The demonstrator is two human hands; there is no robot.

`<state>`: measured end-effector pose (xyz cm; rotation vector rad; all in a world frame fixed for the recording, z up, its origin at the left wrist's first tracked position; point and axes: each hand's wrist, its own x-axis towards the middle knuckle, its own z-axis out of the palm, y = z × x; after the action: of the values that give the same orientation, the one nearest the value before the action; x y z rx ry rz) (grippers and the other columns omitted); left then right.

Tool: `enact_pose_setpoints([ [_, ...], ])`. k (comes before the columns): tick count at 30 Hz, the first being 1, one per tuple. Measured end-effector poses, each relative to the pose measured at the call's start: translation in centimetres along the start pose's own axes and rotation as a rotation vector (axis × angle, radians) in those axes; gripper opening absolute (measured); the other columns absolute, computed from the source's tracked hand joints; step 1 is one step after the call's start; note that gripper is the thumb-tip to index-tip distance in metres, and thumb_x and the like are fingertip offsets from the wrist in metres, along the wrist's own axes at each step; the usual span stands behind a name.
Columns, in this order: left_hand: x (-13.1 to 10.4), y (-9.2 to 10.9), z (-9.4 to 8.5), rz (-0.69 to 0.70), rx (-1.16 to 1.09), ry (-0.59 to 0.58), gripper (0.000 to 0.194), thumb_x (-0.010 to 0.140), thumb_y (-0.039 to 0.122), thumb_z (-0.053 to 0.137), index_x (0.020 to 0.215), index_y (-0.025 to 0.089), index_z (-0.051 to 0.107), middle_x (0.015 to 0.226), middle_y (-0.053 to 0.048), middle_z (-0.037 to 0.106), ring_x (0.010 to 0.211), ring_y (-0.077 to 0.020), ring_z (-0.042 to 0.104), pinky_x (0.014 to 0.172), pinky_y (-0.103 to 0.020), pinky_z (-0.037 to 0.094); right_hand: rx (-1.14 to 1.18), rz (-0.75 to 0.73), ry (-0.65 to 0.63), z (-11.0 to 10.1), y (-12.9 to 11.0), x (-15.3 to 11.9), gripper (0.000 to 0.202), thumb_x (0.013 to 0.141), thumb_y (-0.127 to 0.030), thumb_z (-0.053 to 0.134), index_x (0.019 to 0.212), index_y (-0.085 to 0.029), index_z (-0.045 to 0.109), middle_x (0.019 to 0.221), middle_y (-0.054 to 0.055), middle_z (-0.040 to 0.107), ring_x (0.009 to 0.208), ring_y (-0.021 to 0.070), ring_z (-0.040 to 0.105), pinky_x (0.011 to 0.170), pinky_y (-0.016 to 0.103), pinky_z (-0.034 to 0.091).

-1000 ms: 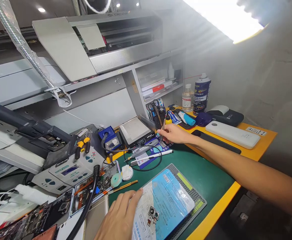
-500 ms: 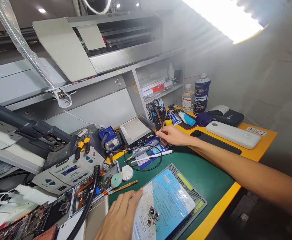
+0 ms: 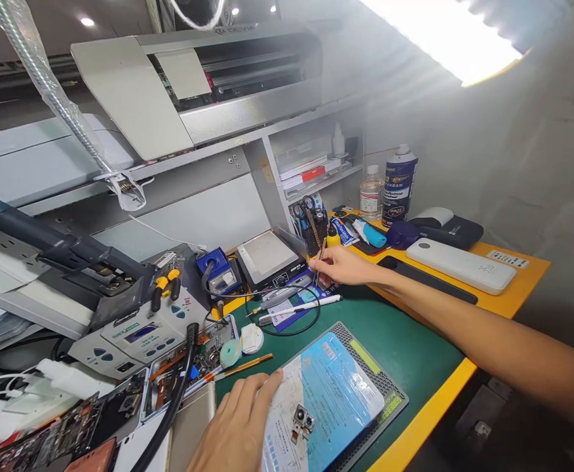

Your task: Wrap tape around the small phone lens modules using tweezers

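Observation:
My left hand (image 3: 238,419) rests flat against the left edge of a blue and white packet (image 3: 341,393), fingers stretched out and holding nothing. On that packet, to the right of the hand, lies a small phone camera module (image 3: 303,421) with two lenses. Further back, my right hand (image 3: 342,265) is pinched round slim metal tweezers (image 3: 322,254), their tips pointing down over a blue card. Just left of the tweezers are a grey soldering iron handle (image 3: 278,299) and a white brush (image 3: 311,305).
A grey perforated mat (image 3: 396,405) lies under the packet on the green work mat (image 3: 415,354). Parts trays, a black hose (image 3: 179,387) and a soldering station (image 3: 139,334) stand left. A power bank (image 3: 459,265) and spray can (image 3: 399,187) are at right; a lamp hangs above.
The whole view has shifted very slightly. Both hands stay in the same places, the right one still holding the tweezers over the card.

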<state>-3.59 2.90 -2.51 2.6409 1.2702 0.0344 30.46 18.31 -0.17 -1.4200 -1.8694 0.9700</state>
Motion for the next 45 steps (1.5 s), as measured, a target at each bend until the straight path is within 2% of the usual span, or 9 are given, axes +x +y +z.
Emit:
enact_pose_setpoints([
  [5,0.0,0.3,-0.2,0.002,0.002,-0.007,0.081,0.081,0.013,0.058,0.160,0.019,0.043,0.148,-0.017,0.060,0.131,-0.0342,0.058,0.110,-0.047,0.049,0.026,0.005,-0.090,0.0,-1.0,-0.5,0.027,0.104,-0.041,0.062,0.108,-0.015,0.069,0.093,0.002,0.072,0.071,0.0140,0.068,0.065,0.030,0.060],
  [11,0.0,0.2,0.0,-0.007,-0.013,-0.016,0.089,0.075,0.017,0.063,0.161,0.019,0.042,0.148,-0.017,0.059,0.131,-0.0356,0.057,0.109,-0.046,0.049,0.042,-0.007,-0.144,0.0,-1.0,-0.5,0.025,0.104,-0.039,0.063,0.106,-0.015,0.069,0.093,0.002,0.072,0.072,0.0141,0.069,0.065,0.030,0.060],
  [24,0.0,0.9,-1.0,-0.032,-0.015,-0.038,0.090,0.076,0.029,0.071,0.160,0.018,0.043,0.148,-0.019,0.059,0.129,-0.0373,0.058,0.110,-0.049,0.048,0.051,-0.010,-0.097,-0.1,-0.9,-0.6,0.027,0.103,-0.040,0.063,0.105,-0.015,0.069,0.090,0.001,0.071,0.069,0.0135,0.068,0.064,0.029,0.059],
  [28,0.2,2.0,-2.3,-0.043,-0.068,-0.063,0.097,0.070,0.033,0.080,0.159,0.019,0.044,0.149,-0.019,0.058,0.132,-0.0390,0.057,0.112,-0.051,0.048,0.061,0.025,-0.032,-0.4,-0.9,-0.4,0.027,0.104,-0.041,0.062,0.107,-0.015,0.069,0.091,0.002,0.071,0.069,0.0132,0.067,0.063,0.029,0.059],
  [31,0.5,3.8,-3.8,-0.181,-0.097,-0.158,0.105,0.062,0.032,0.085,0.157,0.012,0.045,0.152,-0.023,0.054,0.138,-0.0420,0.052,0.116,-0.055,0.044,0.071,0.038,0.041,-0.5,-0.9,-0.2,0.027,0.104,-0.041,0.063,0.108,-0.015,0.069,0.095,0.003,0.072,0.071,0.0140,0.068,0.064,0.030,0.059],
  [35,0.4,5.5,-5.2,-0.263,-0.150,-0.176,0.106,0.063,0.032,0.084,0.158,0.012,0.041,0.157,-0.021,0.047,0.146,-0.0401,0.041,0.124,-0.055,0.033,0.097,0.015,0.219,-0.3,-0.6,0.3,0.028,0.103,-0.041,0.063,0.114,-0.015,0.068,0.102,0.004,0.072,0.078,0.0165,0.070,0.069,0.033,0.061],
  [40,-0.3,5.3,-5.2,-0.171,-0.212,-0.085,0.099,0.064,0.032,0.084,0.153,0.019,0.044,0.151,-0.015,0.051,0.141,-0.0351,0.047,0.122,-0.053,0.038,0.088,-0.057,0.423,-0.3,-1.1,0.0,0.029,0.103,-0.040,0.063,0.117,-0.015,0.068,0.105,0.005,0.072,0.081,0.0175,0.071,0.071,0.034,0.061],
  [45,-0.5,4.6,-4.8,-0.164,-0.206,-0.047,0.104,0.064,0.036,0.088,0.155,0.017,0.041,0.153,-0.018,0.048,0.143,-0.0379,0.046,0.121,-0.056,0.038,-0.003,-0.205,0.524,0.1,-2.4,-1.7,0.028,0.103,-0.041,0.064,0.110,-0.015,0.070,0.103,0.004,0.072,0.085,0.0193,0.071,0.075,0.036,0.061],
])
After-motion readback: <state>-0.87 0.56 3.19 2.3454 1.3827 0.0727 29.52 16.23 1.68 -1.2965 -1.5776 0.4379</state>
